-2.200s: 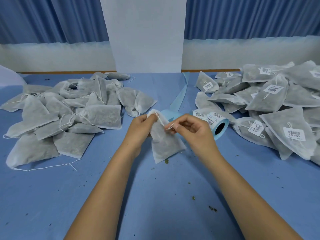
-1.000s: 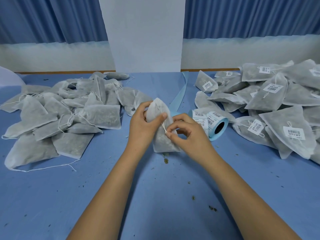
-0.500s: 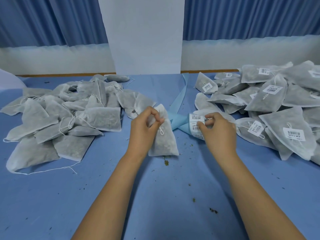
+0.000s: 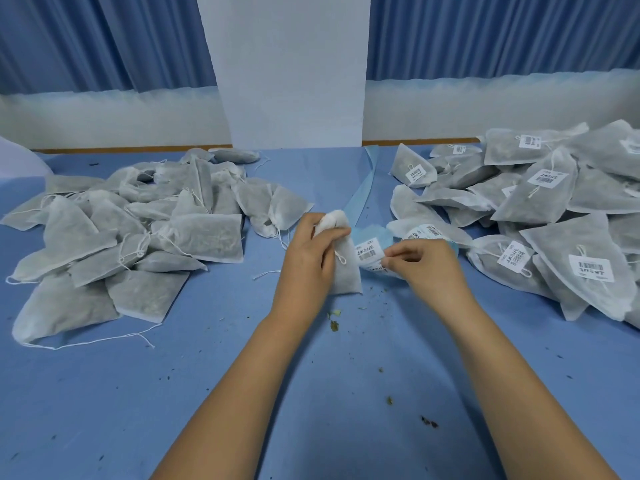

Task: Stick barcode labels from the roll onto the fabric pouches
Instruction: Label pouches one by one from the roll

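Presently, head view: I see one pouch (image 4: pixel 346 275) held upright mid-table.
Left hand (image 4: pixel 308 258): fingers curled round the pouch's gathered neck, its base on the table (image 4: pixel 311 393).
Right hand (image 4: pixel 426 268): fingers bent, pinching the label strip (image 4: pixel 369 252) just beside that pouch.
Label roll (image 4: pixel 426 231): behind the right hand, mostly hidden.
Piles: unlabelled pouches (image 4: pixel 138 230) left, labelled pouches (image 4: pixel 554 209) right.

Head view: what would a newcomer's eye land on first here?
Two heaps of grey-white fabric pouches on the blue table: an unlabelled heap at left, a barcode-labelled heap at right. Between them, the left hand grips one pouch while the right hand pinches the blue-backed label strip.
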Tool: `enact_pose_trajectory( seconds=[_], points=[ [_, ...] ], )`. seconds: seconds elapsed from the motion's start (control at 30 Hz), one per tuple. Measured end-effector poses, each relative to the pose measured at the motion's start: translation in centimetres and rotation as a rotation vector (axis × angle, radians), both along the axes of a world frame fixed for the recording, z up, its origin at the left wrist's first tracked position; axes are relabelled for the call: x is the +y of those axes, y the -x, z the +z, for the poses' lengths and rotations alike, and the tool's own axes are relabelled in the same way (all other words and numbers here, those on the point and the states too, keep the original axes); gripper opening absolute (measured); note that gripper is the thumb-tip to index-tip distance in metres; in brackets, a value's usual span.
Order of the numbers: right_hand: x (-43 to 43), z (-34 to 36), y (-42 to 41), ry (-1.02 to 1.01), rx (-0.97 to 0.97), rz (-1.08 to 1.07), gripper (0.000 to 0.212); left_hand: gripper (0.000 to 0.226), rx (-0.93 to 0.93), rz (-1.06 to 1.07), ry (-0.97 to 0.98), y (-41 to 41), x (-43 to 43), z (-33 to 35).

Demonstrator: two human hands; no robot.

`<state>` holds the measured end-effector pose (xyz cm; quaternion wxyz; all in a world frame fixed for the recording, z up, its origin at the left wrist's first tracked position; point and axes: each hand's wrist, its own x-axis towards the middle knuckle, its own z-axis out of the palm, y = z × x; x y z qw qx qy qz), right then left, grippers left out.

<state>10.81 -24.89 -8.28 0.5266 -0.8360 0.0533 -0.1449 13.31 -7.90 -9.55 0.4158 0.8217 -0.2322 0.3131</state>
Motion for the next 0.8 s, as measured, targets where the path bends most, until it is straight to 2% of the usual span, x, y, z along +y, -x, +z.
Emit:
enact_pose_trajectory(
  seconds=[0.2,0.33,0.43,0.63,0.8],
  points=[
    [0.3,-0.1,-0.1,-0.003,0.019,0.043,0.027,0.014,0.009,-0.149,-0.162,0.4,-1.3,-0.5],
    [0.1,-0.1,0.0,0.018,0.026,0.079,0.019,0.025,-0.009,-0.209,-0.228,0.7,-2.3,-0.9],
    [0.1,0.1,0.1,-0.008,0.034,0.1,0.016,0.023,-0.01,-0.172,-0.201,0.8,-2.6,-1.0],
    [0.0,0.2,0.2,-0.185,0.058,0.074,0.017,0.013,-0.02,-0.121,-0.159,0.3,-2.4,-1.2],
    [0.3,0.2,0.3,-0.171,0.024,0.094,0.022,0.011,-0.001,-0.115,-0.175,0.3,-2.4,-1.4]
  ],
)
